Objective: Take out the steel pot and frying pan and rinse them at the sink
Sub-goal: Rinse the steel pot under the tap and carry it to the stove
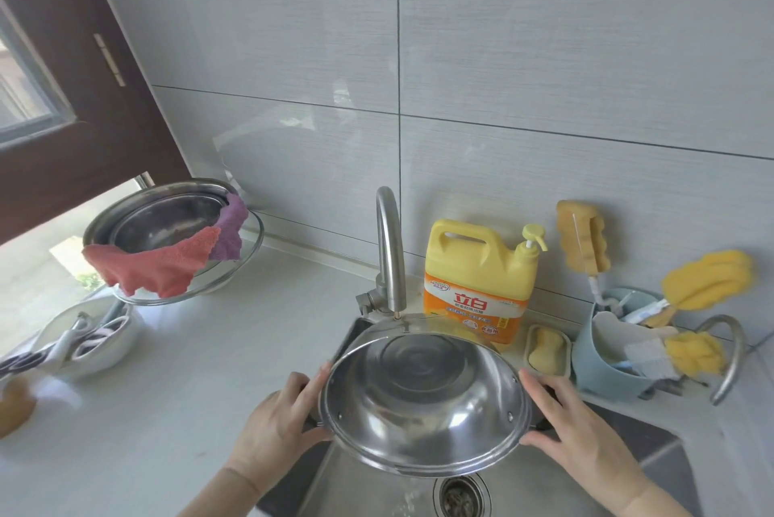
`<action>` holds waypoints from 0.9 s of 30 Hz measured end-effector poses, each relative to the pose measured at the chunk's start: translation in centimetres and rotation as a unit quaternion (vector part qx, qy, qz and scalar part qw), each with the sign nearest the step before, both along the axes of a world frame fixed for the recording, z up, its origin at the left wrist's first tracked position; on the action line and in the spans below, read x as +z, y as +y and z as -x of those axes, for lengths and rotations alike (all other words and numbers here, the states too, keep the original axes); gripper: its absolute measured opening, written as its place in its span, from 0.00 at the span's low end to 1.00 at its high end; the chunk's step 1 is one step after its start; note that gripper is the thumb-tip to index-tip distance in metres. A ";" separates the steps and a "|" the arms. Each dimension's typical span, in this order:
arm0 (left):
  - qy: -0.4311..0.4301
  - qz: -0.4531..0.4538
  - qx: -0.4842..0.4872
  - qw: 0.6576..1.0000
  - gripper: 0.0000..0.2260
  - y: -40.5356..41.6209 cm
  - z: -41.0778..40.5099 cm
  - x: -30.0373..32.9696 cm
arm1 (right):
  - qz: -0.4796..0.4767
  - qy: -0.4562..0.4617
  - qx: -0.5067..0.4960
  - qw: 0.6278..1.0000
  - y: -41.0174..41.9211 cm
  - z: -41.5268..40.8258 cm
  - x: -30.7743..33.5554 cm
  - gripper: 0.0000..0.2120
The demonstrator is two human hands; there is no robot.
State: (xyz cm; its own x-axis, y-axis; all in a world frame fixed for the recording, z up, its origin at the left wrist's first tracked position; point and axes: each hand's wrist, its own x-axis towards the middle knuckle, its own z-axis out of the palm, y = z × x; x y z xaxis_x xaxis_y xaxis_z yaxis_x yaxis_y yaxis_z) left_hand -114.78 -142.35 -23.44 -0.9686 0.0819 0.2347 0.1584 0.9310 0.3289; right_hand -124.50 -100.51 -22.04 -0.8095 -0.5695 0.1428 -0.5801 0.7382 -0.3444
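Note:
I hold the steel pot (423,395) over the sink (653,458), tilted with its mouth toward me, just below the faucet (387,248). My left hand (276,428) grips its left side handle and my right hand (582,432) grips the right one. Water runs off the pot's lower rim and falls beside the sink drain (458,495). No frying pan is in view.
A yellow dish soap jug (477,277) and a soap dish (546,353) stand behind the sink. A blue holder (603,365) with brushes and sponges sits at right. Left on the counter: steel bowls (167,219) draped with red and purple cloths, and a white bowl (90,340).

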 end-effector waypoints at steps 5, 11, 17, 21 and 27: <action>0.088 0.041 -0.047 0.994 0.51 4.4 2.5 1.4 | 0.014 0.033 -0.070 0.997 4.3 -1.6 1.9 0.54; 0.163 0.035 -0.091 0.982 0.45 7.7 4.2 3.3 | 0.034 0.157 -0.107 0.981 8.3 -3.2 3.8 0.32; 0.231 0.044 -0.095 0.967 0.33 8.6 4.6 6.7 | 0.075 0.267 -0.091 0.956 8.5 -3.8 6.7 0.30; 0.261 0.066 -0.096 0.958 0.52 8.8 4.2 9.3 | 0.101 0.336 -0.061 0.934 8.7 -3.6 9.3 0.29; 0.383 0.080 -0.112 0.913 0.46 8.6 4.1 15.7 | 0.076 0.486 -0.037 0.870 9.0 -3.1 14.9 0.32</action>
